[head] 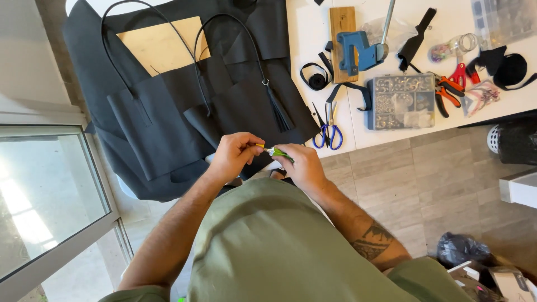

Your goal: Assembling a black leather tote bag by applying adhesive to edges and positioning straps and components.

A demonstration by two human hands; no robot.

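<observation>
Both hands pinching one small green tube: left hand its yellow tip, right hand its body.

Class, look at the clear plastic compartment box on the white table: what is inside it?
The compartment box holds small silvery metal pieces sorted into sections. What kind each is cannot be told; its left edge is partly covered by a black strap.

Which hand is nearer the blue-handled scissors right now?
Right hand, just below the blue-handled scissors. The left hand is farther off to their left.
</observation>
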